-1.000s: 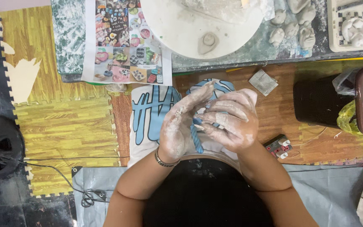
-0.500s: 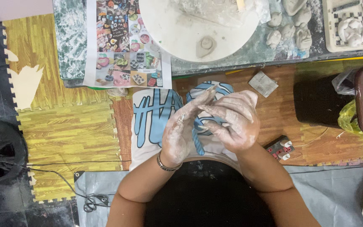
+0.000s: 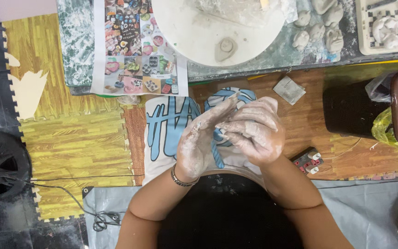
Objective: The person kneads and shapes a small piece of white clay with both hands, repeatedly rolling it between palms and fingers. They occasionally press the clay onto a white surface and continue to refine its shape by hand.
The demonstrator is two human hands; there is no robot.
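My left hand point(image 3: 202, 140) and my right hand point(image 3: 255, 129) are both coated in pale clay and pressed together over my lap. The left is flat with its fingers stretched up and right. The right curls over its palm. Whatever lies between them is hidden. A bracelet sits on my left wrist. Beyond the hands, a round white board point(image 3: 194, 32) carries a small grey clay lump point(image 3: 226, 48).
A sheet of colourful pictures point(image 3: 137, 50) lies left of the board. Several small clay figures point(image 3: 321, 28) and a chequered tray point(image 3: 369, 39) are at the far right. Nearby are a grey square piece point(image 3: 289, 89), a black container point(image 3: 350, 110), a yellow-green bag point(image 3: 385, 125), a round black fan point(image 3: 1, 163) and yellow foam mats point(image 3: 70, 138).
My hands have stayed pressed together, shifting slightly against each other. The left fingers now point more up and to the right.
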